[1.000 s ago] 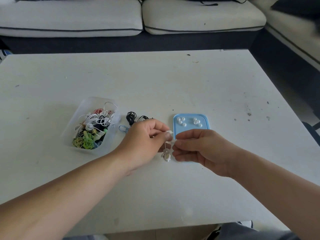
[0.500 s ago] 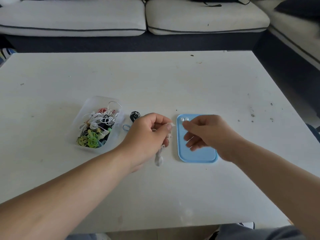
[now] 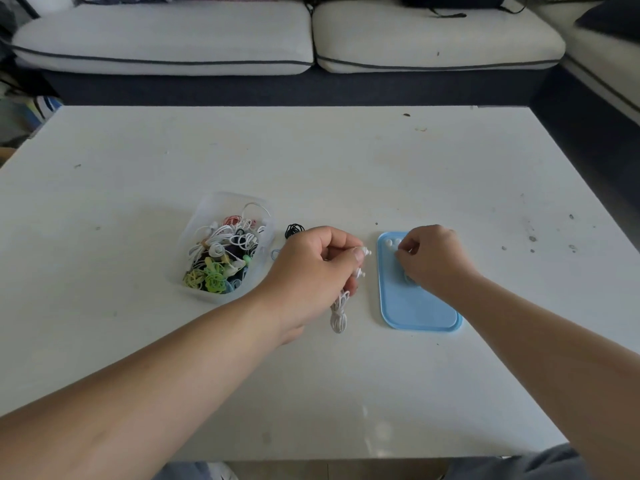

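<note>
Desk [image 3: 346, 168]: white and scuffed. A sofa [image 3: 166, 39] lies beyond the far edge, and the near edge is at the person's lap. Wide bare surface lies beyond, in front and to the right.

Clear tub [image 3: 194, 237]: holds tangled earphones and stands just left of the left hand [image 3: 318, 271].

Black earphone coil [image 3: 293, 230]: partly hidden behind that hand.

Blue tray [image 3: 415, 313]: the right hand [image 3: 433, 261] covers its far half. Only two white ear tips [image 3: 389, 242] show at its far-left corner. The fingers curl downward; whether they pinch a tip cannot be told.

White earphones [image 3: 339, 313]: pinched between the left thumb and curled fingers. The buds jut toward the tray. The coiled cable hangs below the fist, just left of the tray; contact with the desk is unclear.
</note>
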Tool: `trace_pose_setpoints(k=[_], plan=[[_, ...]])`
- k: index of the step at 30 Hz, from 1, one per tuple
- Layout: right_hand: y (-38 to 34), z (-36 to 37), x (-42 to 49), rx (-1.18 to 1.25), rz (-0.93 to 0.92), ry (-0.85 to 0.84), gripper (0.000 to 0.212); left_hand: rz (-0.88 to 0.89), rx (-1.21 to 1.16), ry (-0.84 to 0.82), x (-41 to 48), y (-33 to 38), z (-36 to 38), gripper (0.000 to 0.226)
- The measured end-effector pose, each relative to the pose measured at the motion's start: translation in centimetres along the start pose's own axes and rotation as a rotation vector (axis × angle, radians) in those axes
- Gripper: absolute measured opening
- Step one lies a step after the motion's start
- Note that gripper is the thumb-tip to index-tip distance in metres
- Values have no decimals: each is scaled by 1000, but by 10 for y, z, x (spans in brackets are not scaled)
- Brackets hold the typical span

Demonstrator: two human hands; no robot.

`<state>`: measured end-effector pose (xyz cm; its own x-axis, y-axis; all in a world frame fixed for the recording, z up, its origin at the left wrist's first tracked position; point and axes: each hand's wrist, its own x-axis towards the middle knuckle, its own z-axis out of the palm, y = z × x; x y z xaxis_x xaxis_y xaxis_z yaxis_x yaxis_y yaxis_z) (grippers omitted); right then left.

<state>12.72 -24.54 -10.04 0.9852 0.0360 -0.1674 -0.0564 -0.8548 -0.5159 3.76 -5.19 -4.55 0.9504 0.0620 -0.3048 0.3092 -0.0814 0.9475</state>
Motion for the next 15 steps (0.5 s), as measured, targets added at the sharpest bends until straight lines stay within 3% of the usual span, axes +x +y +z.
trace_pose_setpoints(k=[6, 12, 15], plan=[[-15, -14, -13, 107, -2, 18, 8, 14, -11, 43, -4, 6, -7, 5], [-69, -52, -58, 949, 89, -90, 12, 50, -120, 128, -21, 27, -16, 7], [-90, -58, -78, 1134, 77, -195, 16, 82, -189, 152, -27, 40, -19, 6]])
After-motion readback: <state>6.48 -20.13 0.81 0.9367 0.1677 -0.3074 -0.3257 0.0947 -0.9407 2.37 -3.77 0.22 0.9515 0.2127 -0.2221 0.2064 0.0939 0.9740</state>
